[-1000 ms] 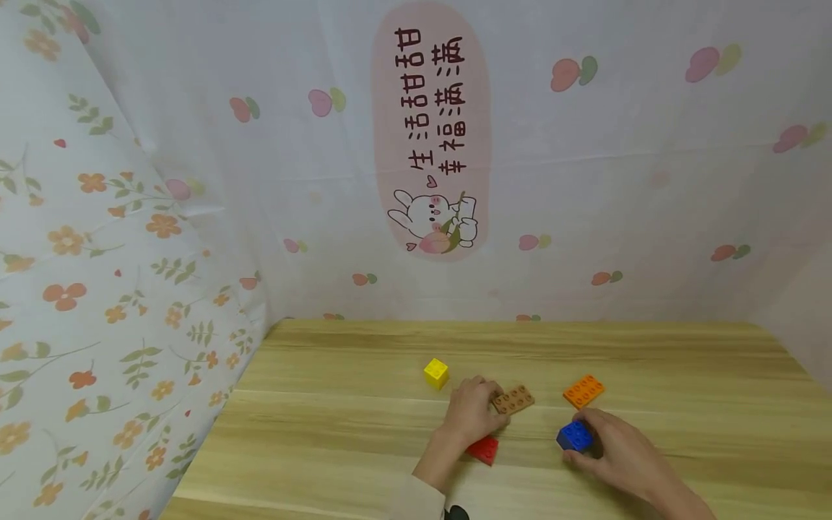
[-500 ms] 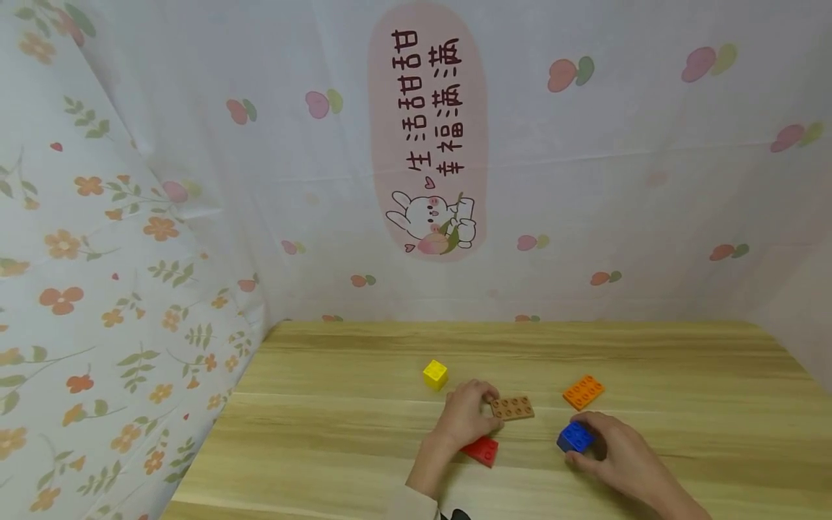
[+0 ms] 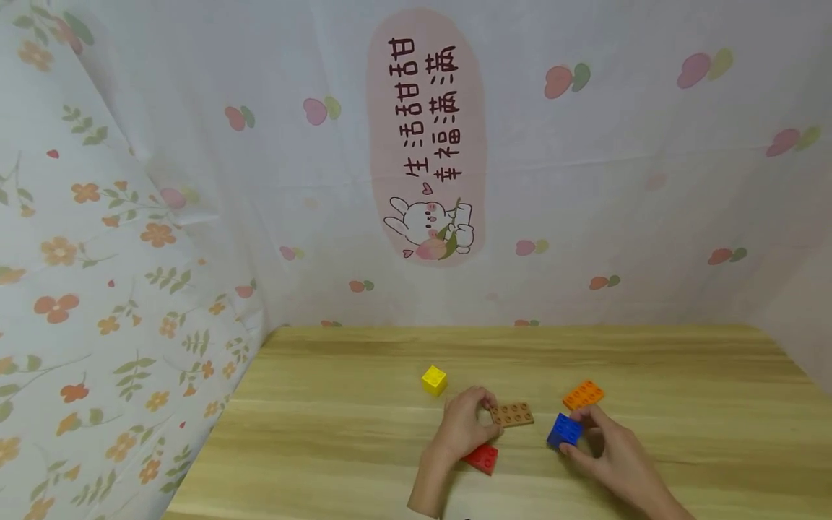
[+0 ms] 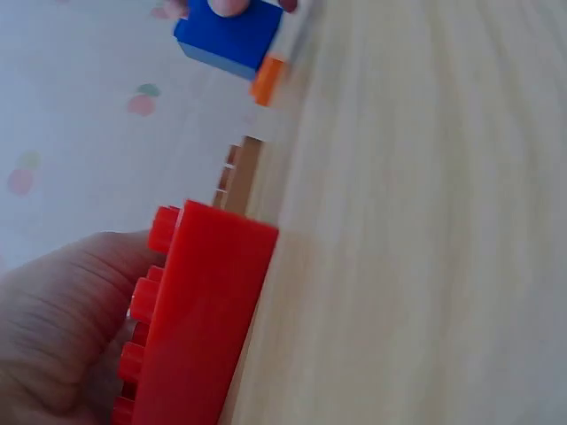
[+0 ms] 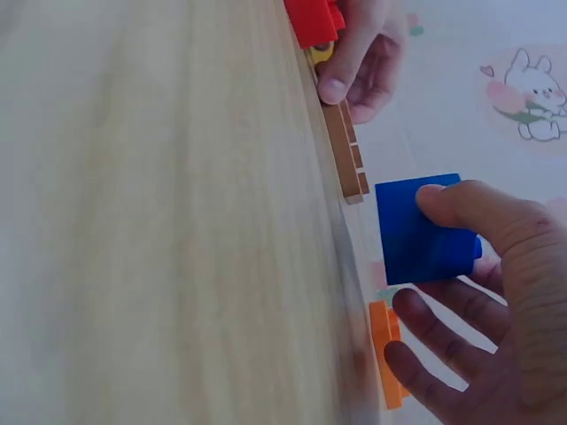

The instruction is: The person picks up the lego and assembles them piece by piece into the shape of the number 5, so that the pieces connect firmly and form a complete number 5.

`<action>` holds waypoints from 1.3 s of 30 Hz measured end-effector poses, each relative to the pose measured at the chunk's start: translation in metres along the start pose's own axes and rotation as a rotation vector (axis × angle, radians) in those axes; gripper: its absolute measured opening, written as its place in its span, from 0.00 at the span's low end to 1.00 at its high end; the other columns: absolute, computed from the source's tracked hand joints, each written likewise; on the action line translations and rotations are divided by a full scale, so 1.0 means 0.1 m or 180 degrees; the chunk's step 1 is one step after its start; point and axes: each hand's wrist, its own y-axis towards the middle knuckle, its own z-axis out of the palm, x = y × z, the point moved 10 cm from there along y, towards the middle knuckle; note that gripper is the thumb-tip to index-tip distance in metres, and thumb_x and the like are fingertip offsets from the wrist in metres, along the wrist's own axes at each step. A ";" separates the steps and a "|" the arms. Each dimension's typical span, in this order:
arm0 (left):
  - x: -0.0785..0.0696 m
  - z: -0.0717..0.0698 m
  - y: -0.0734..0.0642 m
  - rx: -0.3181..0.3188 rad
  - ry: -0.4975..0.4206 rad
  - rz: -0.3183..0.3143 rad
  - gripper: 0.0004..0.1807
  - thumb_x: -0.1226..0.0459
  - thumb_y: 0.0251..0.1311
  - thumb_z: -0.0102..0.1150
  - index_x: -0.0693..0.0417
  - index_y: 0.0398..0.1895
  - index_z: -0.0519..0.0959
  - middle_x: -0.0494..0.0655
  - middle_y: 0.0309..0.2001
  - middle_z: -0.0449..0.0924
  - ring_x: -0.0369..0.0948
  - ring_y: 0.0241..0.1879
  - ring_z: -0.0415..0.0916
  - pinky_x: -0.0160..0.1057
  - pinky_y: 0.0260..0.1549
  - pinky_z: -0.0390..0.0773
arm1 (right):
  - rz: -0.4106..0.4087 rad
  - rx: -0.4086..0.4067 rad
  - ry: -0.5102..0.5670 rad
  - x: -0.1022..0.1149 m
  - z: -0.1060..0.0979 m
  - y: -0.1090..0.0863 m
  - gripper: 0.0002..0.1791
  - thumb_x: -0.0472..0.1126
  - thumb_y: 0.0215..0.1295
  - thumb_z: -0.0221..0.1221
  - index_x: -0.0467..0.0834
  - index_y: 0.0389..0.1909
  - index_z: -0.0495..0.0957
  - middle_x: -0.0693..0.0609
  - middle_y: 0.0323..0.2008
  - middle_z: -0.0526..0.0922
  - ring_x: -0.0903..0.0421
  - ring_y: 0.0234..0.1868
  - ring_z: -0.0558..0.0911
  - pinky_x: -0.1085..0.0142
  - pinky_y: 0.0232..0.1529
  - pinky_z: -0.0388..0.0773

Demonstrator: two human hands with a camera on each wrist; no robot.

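In the head view my left hand [image 3: 460, 432] holds one end of a flat brown toy building brick [image 3: 513, 414] between thumb and fingers, with the brick lying on the table. Under the left wrist area is a red brick [image 3: 482, 458], partly hidden by that hand; its studs and side fill much of the left wrist view. My right hand [image 3: 617, 455] pinches a square blue brick [image 3: 564, 430] by its sides. The right wrist view shows this blue brick [image 5: 425, 232] raised off the tabletop, thumb on one face, apart from the brown brick [image 5: 344, 155].
A yellow brick [image 3: 434, 380] stands behind the left hand. Just beyond the right hand lies a flat orange brick [image 3: 583, 395]. The wooden table [image 3: 312, 419] backs onto a patterned cloth [image 3: 624, 188], with another flowered cloth [image 3: 130, 310] along the left side.
The brown brick has turned so its long side lies nearly level across the head view. My right hand has lifted the blue brick and brought it slightly left, towards the brown brick.
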 end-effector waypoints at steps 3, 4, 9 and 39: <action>0.05 0.01 -0.03 -0.0014 -0.0231 -0.0027 0.16 0.63 0.43 0.72 0.50 0.36 0.78 0.34 0.33 0.74 0.30 0.30 0.67 0.37 0.38 0.60 | -0.0105 -0.0168 0.0104 0.05 -0.01 0.02 0.22 0.41 0.46 0.71 0.43 0.40 0.73 0.52 0.36 0.79 0.52 0.37 0.79 0.64 0.32 0.77; 0.07 0.00 -0.03 -0.0012 -0.0308 -0.0037 0.16 0.63 0.43 0.73 0.50 0.36 0.78 0.34 0.33 0.74 0.30 0.28 0.65 0.36 0.37 0.61 | -0.0111 -0.0191 0.0147 0.05 0.00 0.03 0.22 0.41 0.47 0.71 0.43 0.41 0.73 0.51 0.37 0.79 0.51 0.38 0.79 0.64 0.33 0.77; 0.14 -0.01 -0.04 0.0031 -0.0569 -0.0076 0.15 0.65 0.43 0.73 0.51 0.34 0.78 0.35 0.32 0.73 0.30 0.26 0.62 0.29 0.27 0.66 | -0.0149 -0.0221 0.0378 0.11 0.02 0.11 0.21 0.39 0.49 0.70 0.40 0.43 0.74 0.48 0.40 0.79 0.47 0.41 0.79 0.59 0.36 0.78; 0.18 -0.06 -0.03 0.0030 -0.0801 -0.0181 0.17 0.68 0.41 0.72 0.53 0.39 0.83 0.37 0.32 0.72 0.32 0.28 0.65 0.28 0.29 0.66 | -0.0560 -0.0133 0.0778 0.32 0.21 0.40 0.24 0.26 0.47 0.67 0.38 0.48 0.75 0.47 0.45 0.77 0.46 0.45 0.79 0.59 0.43 0.77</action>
